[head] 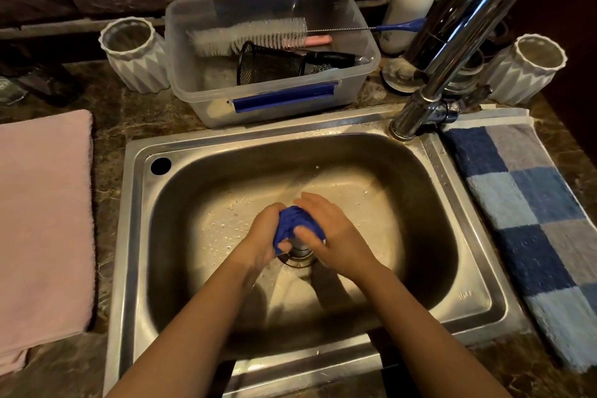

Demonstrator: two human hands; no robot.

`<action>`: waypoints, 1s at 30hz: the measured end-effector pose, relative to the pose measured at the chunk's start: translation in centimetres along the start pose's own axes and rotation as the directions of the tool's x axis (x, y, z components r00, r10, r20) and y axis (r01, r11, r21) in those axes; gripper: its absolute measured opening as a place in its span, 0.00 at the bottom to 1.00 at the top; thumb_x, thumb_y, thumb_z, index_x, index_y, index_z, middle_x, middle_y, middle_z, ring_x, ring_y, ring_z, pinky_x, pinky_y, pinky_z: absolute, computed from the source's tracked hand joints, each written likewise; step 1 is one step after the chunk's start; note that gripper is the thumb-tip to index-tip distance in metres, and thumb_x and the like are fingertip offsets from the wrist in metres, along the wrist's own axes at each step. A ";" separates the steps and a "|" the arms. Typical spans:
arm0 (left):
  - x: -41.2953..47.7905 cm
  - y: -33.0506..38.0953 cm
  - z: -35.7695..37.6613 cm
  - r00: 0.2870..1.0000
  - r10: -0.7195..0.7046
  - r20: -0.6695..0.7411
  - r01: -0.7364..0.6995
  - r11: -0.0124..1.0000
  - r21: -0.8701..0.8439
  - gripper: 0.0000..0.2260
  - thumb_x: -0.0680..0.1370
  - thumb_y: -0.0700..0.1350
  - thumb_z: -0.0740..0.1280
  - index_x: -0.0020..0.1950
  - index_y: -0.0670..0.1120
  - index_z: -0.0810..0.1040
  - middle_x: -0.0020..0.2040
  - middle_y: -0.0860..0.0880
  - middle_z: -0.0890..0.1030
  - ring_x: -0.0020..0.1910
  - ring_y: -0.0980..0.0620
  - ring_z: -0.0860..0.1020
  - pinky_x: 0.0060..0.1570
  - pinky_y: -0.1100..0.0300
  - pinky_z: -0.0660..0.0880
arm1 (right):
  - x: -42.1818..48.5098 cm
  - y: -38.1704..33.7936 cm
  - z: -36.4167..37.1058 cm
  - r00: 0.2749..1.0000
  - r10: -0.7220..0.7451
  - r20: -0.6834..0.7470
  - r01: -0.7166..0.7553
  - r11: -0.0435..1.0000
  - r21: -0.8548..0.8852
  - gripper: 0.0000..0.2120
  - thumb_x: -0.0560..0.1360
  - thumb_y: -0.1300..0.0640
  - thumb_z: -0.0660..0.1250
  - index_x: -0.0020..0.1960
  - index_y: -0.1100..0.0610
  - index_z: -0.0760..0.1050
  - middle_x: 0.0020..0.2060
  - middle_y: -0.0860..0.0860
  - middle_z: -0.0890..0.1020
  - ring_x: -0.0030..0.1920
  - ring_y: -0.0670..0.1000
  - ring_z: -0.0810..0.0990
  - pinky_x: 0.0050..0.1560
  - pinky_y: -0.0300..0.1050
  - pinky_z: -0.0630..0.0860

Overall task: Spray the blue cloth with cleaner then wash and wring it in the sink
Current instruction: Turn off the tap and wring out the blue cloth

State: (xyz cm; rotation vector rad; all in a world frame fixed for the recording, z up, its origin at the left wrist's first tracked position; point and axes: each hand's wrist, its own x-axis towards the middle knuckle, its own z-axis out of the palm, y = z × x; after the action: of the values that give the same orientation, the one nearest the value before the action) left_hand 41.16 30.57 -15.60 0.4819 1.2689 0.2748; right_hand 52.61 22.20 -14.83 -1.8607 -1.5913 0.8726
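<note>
The blue cloth [294, 222] is bunched into a tight wad over the drain of the steel sink [445, 171]. My left hand [265, 236] grips its left side with the thumb under the cloth. My right hand [326, 229] wraps over its right side, fingers on top. Both hands squeeze the cloth together just above the drain [298, 257]. Water drops lie on the sink floor to the left of the hands. A white pump bottle [410, 6] stands behind the sink at the back right; no spray bottle is seen.
The chrome faucet [452, 42] rises from the sink's back right corner. A clear plastic tub [268, 52] with brushes and a mesh cup sits behind the sink. White ribbed cups [135, 52] [526, 68] stand on either side. A pink towel [42, 220] lies left, a blue checked towel [529, 220] right.
</note>
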 end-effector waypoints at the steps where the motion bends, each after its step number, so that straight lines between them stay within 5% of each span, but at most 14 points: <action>1: -0.1 0.1 0.1 0.998 -0.041 0.044 0.043 0.997 -0.061 0.10 0.77 0.43 0.55 0.37 0.42 0.70 0.26 0.46 0.73 0.20 0.53 0.70 0.20 0.66 0.64 | -0.1 0.2 0.5 0.998 -0.052 0.040 0.056 0.992 -0.112 0.28 0.74 0.39 0.56 0.71 0.48 0.62 0.71 0.49 0.64 0.68 0.48 0.65 0.66 0.42 0.66; 8: -1.5 0.8 0.6 0.963 -0.171 0.210 0.208 0.964 -0.165 0.16 0.79 0.47 0.52 0.35 0.43 0.70 0.21 0.49 0.69 0.13 0.57 0.64 0.14 0.73 0.56 | 1.5 -1.0 0.6 0.999 -0.036 -0.036 0.028 0.978 -0.205 0.33 0.69 0.34 0.51 0.65 0.52 0.70 0.53 0.52 0.76 0.50 0.51 0.75 0.50 0.45 0.75; 13: -1.1 -0.5 2.1 0.997 0.065 -0.049 -0.071 0.986 -0.148 0.21 0.79 0.55 0.57 0.31 0.44 0.68 0.18 0.49 0.67 0.14 0.54 0.63 0.16 0.70 0.58 | 2.6 -2.5 0.4 0.990 0.033 -0.137 -0.088 0.905 -0.415 0.38 0.68 0.36 0.32 0.45 0.58 0.74 0.39 0.56 0.81 0.39 0.57 0.79 0.36 0.45 0.67; 15: -1.0 -0.7 2.8 0.959 0.223 -0.174 -0.235 0.971 -0.052 0.19 0.78 0.52 0.61 0.29 0.45 0.68 0.21 0.48 0.69 0.19 0.52 0.67 0.21 0.64 0.63 | 2.8 -2.6 0.5 0.981 0.061 -0.185 -0.131 0.911 -0.392 0.36 0.73 0.40 0.34 0.43 0.60 0.75 0.37 0.58 0.82 0.38 0.59 0.80 0.36 0.47 0.68; 18: -1.0 -0.4 3.7 0.870 0.394 -0.297 -0.391 0.917 0.072 0.20 0.77 0.47 0.63 0.26 0.47 0.66 0.26 0.48 0.69 0.27 0.51 0.68 0.32 0.58 0.66 | 3.1 -2.5 0.4 0.950 0.227 -0.214 -0.278 0.927 -0.252 0.26 0.81 0.49 0.45 0.44 0.62 0.77 0.38 0.60 0.83 0.40 0.60 0.80 0.39 0.47 0.71; 22: -1.1 -0.5 3.9 0.790 0.541 -0.290 -0.476 0.838 0.267 0.19 0.79 0.46 0.60 0.27 0.47 0.64 0.26 0.48 0.67 0.29 0.50 0.66 0.37 0.55 0.65 | 3.1 -2.6 0.7 0.882 0.445 -0.156 -0.438 0.895 0.079 0.24 0.81 0.52 0.48 0.29 0.57 0.67 0.27 0.54 0.74 0.34 0.54 0.74 0.38 0.43 0.67; 27: -1.3 -0.1 3.0 0.791 0.590 -0.163 -0.528 0.792 0.307 0.19 0.78 0.40 0.59 0.27 0.46 0.62 0.26 0.48 0.65 0.28 0.52 0.63 0.35 0.57 0.62 | 3.0 -2.7 1.4 0.790 0.611 -0.053 -0.550 0.744 0.379 0.22 0.78 0.55 0.52 0.27 0.57 0.64 0.25 0.52 0.69 0.29 0.51 0.68 0.35 0.45 0.65; 30: -1.4 0.1 2.6 0.807 0.585 -0.086 -0.536 0.785 0.310 0.18 0.81 0.45 0.57 0.30 0.45 0.65 0.27 0.48 0.66 0.28 0.55 0.65 0.31 0.66 0.65 | 2.9 -2.9 1.7 0.753 0.658 -0.003 -0.577 0.662 0.478 0.20 0.77 0.56 0.53 0.26 0.57 0.62 0.24 0.51 0.67 0.28 0.51 0.66 0.37 0.47 0.65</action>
State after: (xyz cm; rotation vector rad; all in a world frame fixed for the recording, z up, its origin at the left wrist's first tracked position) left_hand 43.26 29.45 -13.79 1.1040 1.3182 0.6674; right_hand 49.73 25.52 -14.07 -2.0609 -0.5254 1.1948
